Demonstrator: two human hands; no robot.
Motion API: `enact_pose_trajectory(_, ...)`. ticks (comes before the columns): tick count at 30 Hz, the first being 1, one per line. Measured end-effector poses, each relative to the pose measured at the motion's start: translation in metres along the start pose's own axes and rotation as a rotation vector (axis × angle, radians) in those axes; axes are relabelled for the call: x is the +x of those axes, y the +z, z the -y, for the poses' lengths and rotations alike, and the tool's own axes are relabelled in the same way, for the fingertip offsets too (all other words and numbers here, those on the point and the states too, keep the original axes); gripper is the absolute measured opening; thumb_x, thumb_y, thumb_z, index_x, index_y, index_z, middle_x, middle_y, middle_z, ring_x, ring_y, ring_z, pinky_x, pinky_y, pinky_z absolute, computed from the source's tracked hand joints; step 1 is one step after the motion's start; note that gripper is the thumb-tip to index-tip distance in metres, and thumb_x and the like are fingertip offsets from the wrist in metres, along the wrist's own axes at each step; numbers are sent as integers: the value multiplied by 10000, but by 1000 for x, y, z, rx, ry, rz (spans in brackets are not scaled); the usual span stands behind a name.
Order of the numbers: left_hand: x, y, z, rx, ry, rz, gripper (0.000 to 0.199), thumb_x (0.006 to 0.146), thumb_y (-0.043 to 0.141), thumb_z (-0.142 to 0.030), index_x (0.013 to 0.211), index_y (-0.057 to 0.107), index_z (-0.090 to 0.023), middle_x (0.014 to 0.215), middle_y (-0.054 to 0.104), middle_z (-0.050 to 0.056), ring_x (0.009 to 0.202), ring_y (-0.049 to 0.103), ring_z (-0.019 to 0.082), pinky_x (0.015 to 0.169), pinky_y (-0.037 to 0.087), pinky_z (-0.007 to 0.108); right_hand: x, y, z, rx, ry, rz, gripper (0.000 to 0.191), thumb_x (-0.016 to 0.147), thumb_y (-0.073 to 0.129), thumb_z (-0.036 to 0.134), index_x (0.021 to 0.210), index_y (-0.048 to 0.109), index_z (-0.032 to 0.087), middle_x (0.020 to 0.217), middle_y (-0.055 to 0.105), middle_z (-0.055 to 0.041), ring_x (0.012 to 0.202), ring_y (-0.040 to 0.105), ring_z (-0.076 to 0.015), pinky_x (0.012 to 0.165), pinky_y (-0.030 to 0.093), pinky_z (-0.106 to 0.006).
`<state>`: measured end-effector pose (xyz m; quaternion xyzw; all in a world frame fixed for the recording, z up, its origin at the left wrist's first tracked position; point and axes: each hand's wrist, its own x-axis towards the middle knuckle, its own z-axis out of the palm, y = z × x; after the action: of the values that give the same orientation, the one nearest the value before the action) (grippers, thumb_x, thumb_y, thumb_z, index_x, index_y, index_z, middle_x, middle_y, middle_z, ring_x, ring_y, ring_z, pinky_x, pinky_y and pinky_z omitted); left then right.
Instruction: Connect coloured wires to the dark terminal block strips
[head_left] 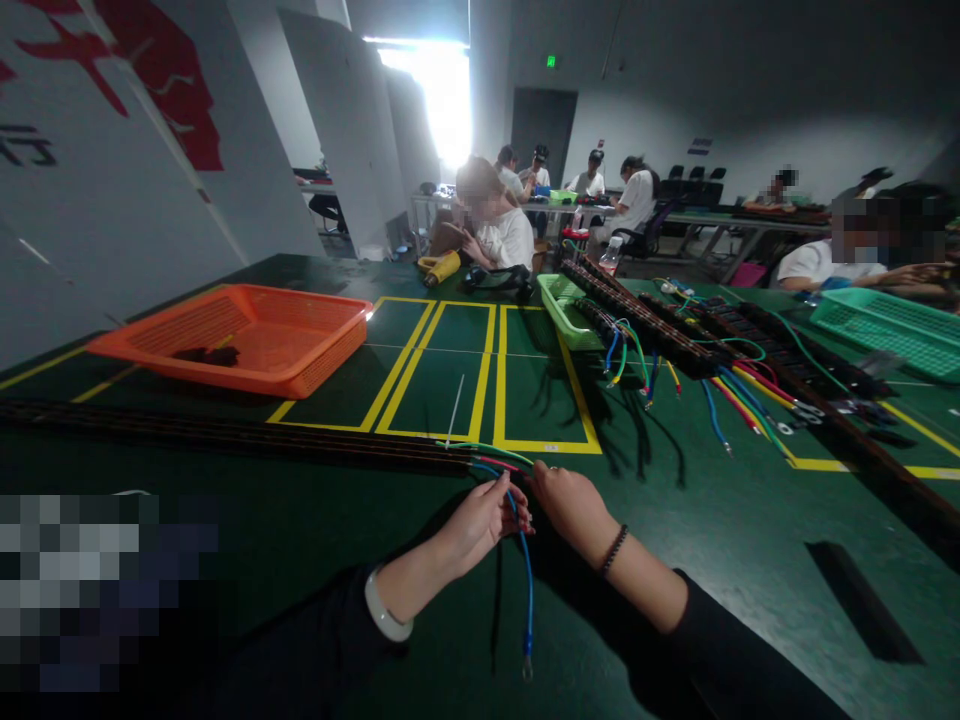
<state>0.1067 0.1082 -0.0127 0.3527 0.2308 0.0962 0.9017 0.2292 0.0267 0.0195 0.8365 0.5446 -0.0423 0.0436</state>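
A long dark cable bundle (300,443) runs in from the left edge across the green table, and colored wires come out of its right end. Between the thumb and fingers of my left hand (484,520) is a blue wire (529,585), which hangs down to a metal ring terminal. My right hand (570,505) is closed at the ends of the green wire (491,447) and the red wire (501,463), close beside my left hand; its fingertips are partly hidden. A white cable tie (455,410) sticks up from the bundle near its end.
An orange basket (322,365) stands at the back left. Further right are a light green basket (559,305), piled wire harnesses (652,320) and a teal basket (892,330). A black strip (862,600) lies at the right. Several people sit at tables beyond.
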Motion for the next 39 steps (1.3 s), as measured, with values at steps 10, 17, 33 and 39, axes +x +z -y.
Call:
enact_pose_trajectory(10, 7, -5, 3, -95, -36, -94, 212, 783, 646, -326, 760, 547, -140, 664, 590, -4, 585, 561, 100, 592, 451, 223, -41, -37, 24, 133, -181, -50, 404, 851, 546, 443, 1134, 488, 161, 873, 670, -77, 770, 657, -231, 617, 469, -297)
enact_pose_trajectory(17, 4, -1, 1, -76, -33, -67, 242, 775, 653, -362, 764, 561, -139, 690, 615, 4, 643, 575, 107, 676, 462, 238, -43, -29, 27, 3, -224, 61, 526, 839, 447, 83, 1349, 333, 143, 848, 692, -82, 694, 676, -198, 547, 450, -249)
enact_pose_trajectory(33, 4, -2, 0, -39, -38, -56, 276, 811, 603, -395, 806, 607, -119, 804, 669, 55, 777, 621, 141, 775, 465, 264, -43, -30, 23, -45, -254, 47, 494, 838, 399, 51, 1330, 404, 96, 883, 692, -137, 725, 684, -219, 580, 498, -272)
enact_pose_trajectory(39, 2, -4, 0, 20, -49, 48, 320, 818, 575, -430, 796, 621, -114, 757, 670, 59, 725, 622, 156, 744, 480, 299, -42, -38, 19, -17, -226, 92, 388, 837, 419, 62, 1202, 537, 118, 824, 693, -109, 706, 679, -223, 585, 509, -288)
